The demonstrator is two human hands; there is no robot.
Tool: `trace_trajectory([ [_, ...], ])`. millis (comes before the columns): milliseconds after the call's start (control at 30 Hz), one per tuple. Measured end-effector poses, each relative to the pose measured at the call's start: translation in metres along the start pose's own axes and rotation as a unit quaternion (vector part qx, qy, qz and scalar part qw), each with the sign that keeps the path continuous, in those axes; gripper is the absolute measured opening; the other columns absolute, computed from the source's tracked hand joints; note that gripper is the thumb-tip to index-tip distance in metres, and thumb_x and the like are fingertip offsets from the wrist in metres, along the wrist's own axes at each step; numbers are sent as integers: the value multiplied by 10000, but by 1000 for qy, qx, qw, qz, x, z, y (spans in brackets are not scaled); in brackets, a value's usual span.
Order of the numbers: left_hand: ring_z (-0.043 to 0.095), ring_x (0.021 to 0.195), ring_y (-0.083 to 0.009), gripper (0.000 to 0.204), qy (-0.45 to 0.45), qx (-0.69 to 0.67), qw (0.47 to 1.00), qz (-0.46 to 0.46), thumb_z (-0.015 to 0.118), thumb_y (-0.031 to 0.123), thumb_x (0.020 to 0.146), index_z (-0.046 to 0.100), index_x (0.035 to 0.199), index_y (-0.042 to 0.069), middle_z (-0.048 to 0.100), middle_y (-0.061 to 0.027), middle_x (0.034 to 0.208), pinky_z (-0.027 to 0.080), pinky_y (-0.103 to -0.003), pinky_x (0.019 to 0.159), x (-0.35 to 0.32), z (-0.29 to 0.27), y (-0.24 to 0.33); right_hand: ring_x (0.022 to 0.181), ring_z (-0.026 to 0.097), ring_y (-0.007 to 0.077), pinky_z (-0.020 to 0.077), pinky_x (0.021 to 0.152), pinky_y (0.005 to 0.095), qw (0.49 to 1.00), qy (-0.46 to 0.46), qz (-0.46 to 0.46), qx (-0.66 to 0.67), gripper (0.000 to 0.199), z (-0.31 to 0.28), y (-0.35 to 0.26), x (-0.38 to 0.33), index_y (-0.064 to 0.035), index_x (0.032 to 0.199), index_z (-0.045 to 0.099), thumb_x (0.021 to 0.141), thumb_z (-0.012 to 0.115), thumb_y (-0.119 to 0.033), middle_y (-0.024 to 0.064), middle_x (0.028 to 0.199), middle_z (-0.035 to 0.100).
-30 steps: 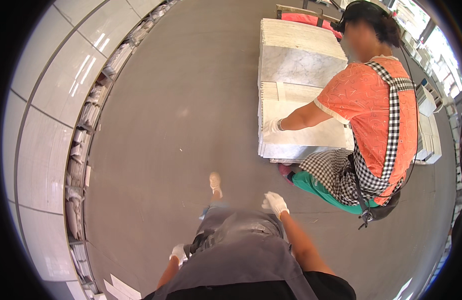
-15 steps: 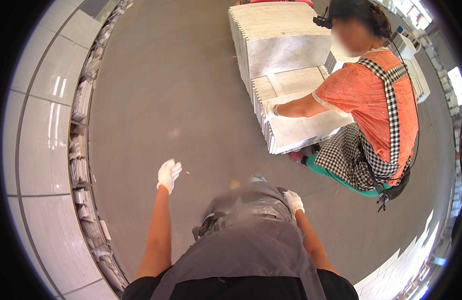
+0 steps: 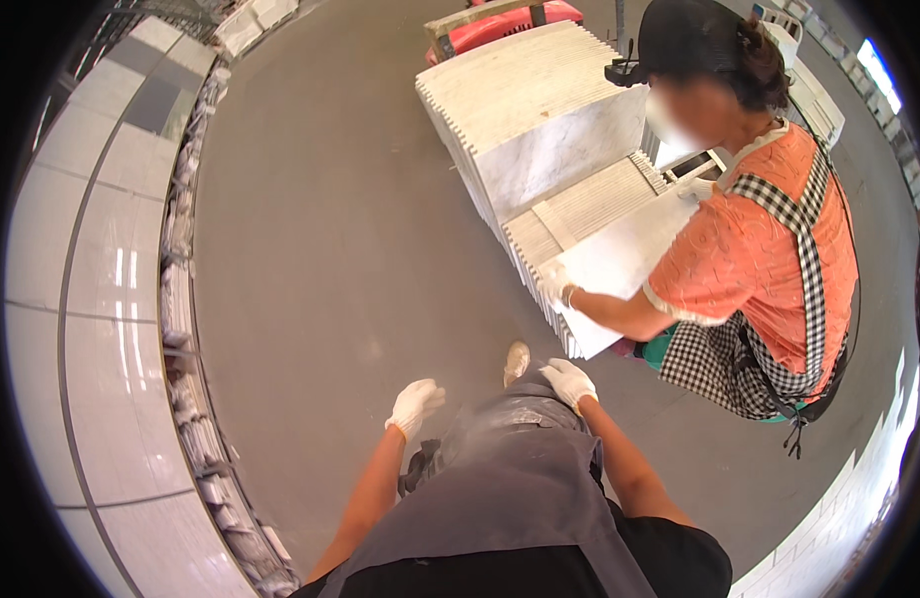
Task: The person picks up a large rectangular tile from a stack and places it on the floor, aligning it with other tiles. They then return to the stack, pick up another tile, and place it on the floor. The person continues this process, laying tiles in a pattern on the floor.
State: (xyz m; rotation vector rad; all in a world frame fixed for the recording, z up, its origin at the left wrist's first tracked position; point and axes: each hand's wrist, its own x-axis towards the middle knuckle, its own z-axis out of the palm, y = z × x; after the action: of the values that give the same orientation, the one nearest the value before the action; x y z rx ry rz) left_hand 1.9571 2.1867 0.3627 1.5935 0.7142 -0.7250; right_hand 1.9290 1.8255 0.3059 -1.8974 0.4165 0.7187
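My left hand (image 3: 417,407), in a white knit glove, hangs over the grey floor, left of my grey apron (image 3: 490,493). Its fingers are loosely bent, and nothing shows in them. In a matching glove, my right hand (image 3: 569,384) is beside my trouser leg, fingers stretched out and holding nothing visible. Ahead to the right stands a stack of pale marbled tiles (image 3: 564,154), higher at the back than in front. Crouching there, a person in an orange shirt (image 3: 754,234) has a gloved hand (image 3: 554,284) at the left edge of a white tile (image 3: 624,249).
A red machine part (image 3: 510,30) stands behind the stack. Along the left runs a raised ledge of glossy pale tiles (image 3: 111,399), with packed pieces (image 3: 181,309) below it. My shoe (image 3: 518,361) is on the grey floor (image 3: 320,229).
My view has shifted. My left hand has come in closer to my body, and my right hand has moved forward. The other person has tilted the front tile up off the stack.
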Motion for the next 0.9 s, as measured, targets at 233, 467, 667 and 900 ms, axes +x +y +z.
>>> trace_trajectory([
  [233, 650, 1025, -211, 481, -16, 28, 996, 86, 653, 284, 933, 551, 1321, 18, 666, -119, 1177, 507, -379, 906, 117, 8, 144, 1303, 537, 312, 412, 1083, 379, 986, 60, -101, 118, 572, -20, -137, 128, -95, 1408, 548, 957, 575, -446, 140, 1408, 581],
  [467, 630, 1015, -182, 619, -79, 184, 968, 152, 664, 273, 896, 483, 1403, -32, 640, -126, 1207, 492, -312, 888, 176, 111, 273, 1264, 572, 268, 423, 1069, 335, 967, 95, -113, 208, 559, -71, -154, 112, -85, 1408, 551, 955, 605, -408, 125, 1361, 622],
  [667, 522, 708, -105, 292, -83, 172, 959, 209, 628, 250, 858, 624, 1044, 24, 602, -28, 835, 409, -277, 626, 226, 190, 353, 1168, 617, 216, 464, 999, 304, 948, 154, -44, 274, 429, -100, -178, 92, -74, 1320, 625, 963, 627, -312, 105, 1263, 669],
  [900, 409, 547, -69, 195, -168, 199, 952, 159, 588, 233, 857, 532, 712, 115, 502, 37, 659, 300, -274, 494, 252, 206, 344, 984, 646, 152, 496, 899, 285, 909, 245, -35, 337, 338, -107, -147, 76, -59, 1276, 645, 991, 593, -233, 72, 1122, 701],
])
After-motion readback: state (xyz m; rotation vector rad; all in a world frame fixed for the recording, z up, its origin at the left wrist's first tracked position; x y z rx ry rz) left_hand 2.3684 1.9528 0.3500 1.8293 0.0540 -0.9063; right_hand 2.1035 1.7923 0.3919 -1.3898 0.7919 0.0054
